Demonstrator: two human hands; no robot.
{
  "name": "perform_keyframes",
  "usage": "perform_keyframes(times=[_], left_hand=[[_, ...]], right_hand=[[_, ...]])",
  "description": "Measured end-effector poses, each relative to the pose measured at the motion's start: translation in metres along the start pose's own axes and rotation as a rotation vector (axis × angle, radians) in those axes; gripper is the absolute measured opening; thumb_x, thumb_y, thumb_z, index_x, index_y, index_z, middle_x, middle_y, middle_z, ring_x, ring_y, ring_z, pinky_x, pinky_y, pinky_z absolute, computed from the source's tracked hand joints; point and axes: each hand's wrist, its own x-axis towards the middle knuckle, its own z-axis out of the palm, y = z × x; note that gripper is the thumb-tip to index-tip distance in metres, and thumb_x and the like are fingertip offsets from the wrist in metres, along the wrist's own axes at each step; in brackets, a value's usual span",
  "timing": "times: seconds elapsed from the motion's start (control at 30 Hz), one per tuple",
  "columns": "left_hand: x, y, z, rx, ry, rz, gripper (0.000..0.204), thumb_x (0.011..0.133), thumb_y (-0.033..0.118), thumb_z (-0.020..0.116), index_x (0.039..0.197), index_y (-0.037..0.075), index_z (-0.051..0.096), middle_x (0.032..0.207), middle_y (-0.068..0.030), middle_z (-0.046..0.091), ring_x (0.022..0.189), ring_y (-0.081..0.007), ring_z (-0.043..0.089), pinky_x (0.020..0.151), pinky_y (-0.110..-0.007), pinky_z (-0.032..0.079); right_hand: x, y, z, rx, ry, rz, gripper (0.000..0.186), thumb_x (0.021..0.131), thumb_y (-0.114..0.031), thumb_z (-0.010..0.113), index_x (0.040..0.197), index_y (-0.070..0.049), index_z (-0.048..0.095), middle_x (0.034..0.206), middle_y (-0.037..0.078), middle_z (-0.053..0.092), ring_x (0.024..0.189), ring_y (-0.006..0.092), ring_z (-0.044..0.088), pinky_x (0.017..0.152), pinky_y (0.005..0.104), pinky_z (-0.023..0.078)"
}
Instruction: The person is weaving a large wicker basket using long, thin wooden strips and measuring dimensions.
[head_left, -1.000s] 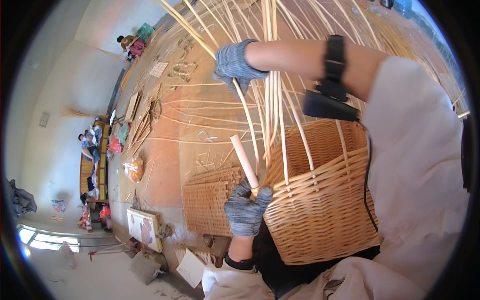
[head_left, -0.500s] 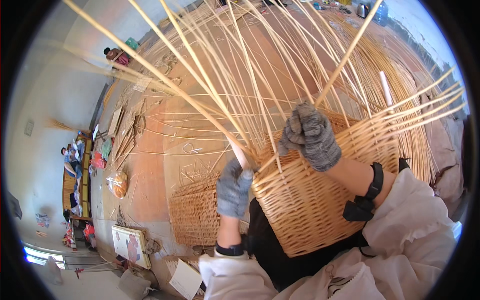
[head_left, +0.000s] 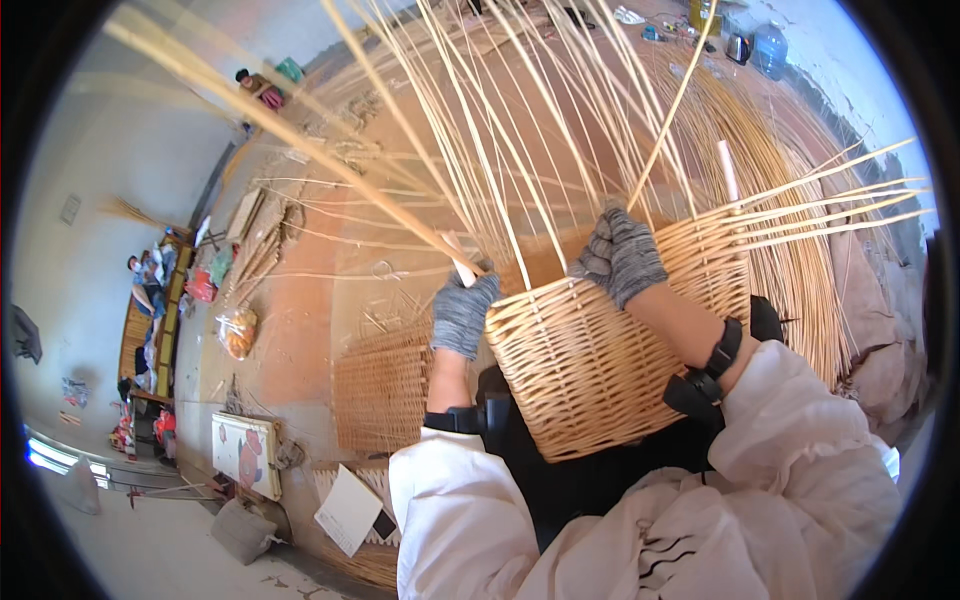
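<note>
Much of the wicker basket (head_left: 620, 370) is hidden from us: its near wall, in front of the lap, covers most of the inside, so we cannot make out any contents. Tall wicker rods (head_left: 667, 120) run off the upper edge, and those at upper left blur. We see the left hand (head_left: 463, 315) with its grip clamped around a pale wooden peg (head_left: 457, 254) at the basket's corner — fingers partly out of sight. The right hand (head_left: 625, 260) curls its fingers at the rim, against one of the rods; whether its grip is clamped we cannot tell. On the floor (head_left: 300, 345), a clear plastic bag (head_left: 237, 333) holds orange pieces — too indistinct to name.
</note>
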Motion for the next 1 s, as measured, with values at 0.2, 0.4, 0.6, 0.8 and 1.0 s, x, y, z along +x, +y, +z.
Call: perform_keyframes(times=[0.2,0.4,0.6,0.8,1.0], left_hand=[[-0.038,0.002,-0.019,0.051,0.311,0.054,0.027,0.074,0.014,0.063,0.093,-0.004,0.056,0.085,-0.0104,0.059,0.078,-0.0152,0.055,0.07,-0.025,0.044],[-0.009,0.039,0.042,0.789,0.162,0.163,0.038,0.082,0.032,0.049,0.105,0.003,0.053,0.104,-0.0175,0.055,0.094,-0.0315,0.053,0.086,-0.034,0.039],[0.029,0.039,0.059,1.232,-0.467,-0.012,0.035,0.082,0.026,0.04,0.097,0.0,0.058,0.101,-0.0173,0.057,0.098,-0.0301,0.053,0.084,-0.035,0.041],[0.049,0.021,0.027,1.32,-0.721,0.393,0.043,0.078,0.037,0.049,0.101,0.002,0.057,0.101,-0.0162,0.057,0.091,-0.0312,0.055,0.082,-0.033,0.043],[0.005,0.038,0.029,0.997,-0.437,0.103,0.051,0.077,0.052,0.048,0.092,0.006,0.062,0.094,-0.0157,0.059,0.09,-0.0291,0.055,0.082,-0.034,0.041]], right_hand=[[0.007,0.008,0.003,0.115,0.353,-0.012,0.024,0.09,-0.027,0.033,0.076,-0.01,0.04,0.054,0.002,0.035,0.038,0.0161,0.03,0.047,0.0368,0.044],[0.0,0.016,0.008,-0.355,0.092,-0.1,0.015,0.086,-0.023,0.036,0.093,-0.012,0.043,0.066,0.004,0.047,0.051,0.0176,0.046,0.057,0.0439,0.044],[0.009,0.009,0.008,-0.257,-0.091,-0.277,0.035,0.089,-0.032,0.039,0.059,-0.013,0.038,0.042,0.001,0.033,0.029,0.0149,0.03,0.038,0.0319,0.04],[0.012,0.001,0.001,0.037,0.162,-0.026,0.031,0.088,-0.025,0.043,0.059,-0.016,0.036,0.047,-0.002,0.036,0.037,0.0115,0.034,0.037,0.0295,0.033],[0.005,-0.033,-0.021,-0.508,-0.087,-0.336,0.012,0.085,-0.015,0.047,0.075,-0.009,0.049,0.066,0.002,0.047,0.056,0.012,0.049,0.049,0.0212,0.044]])
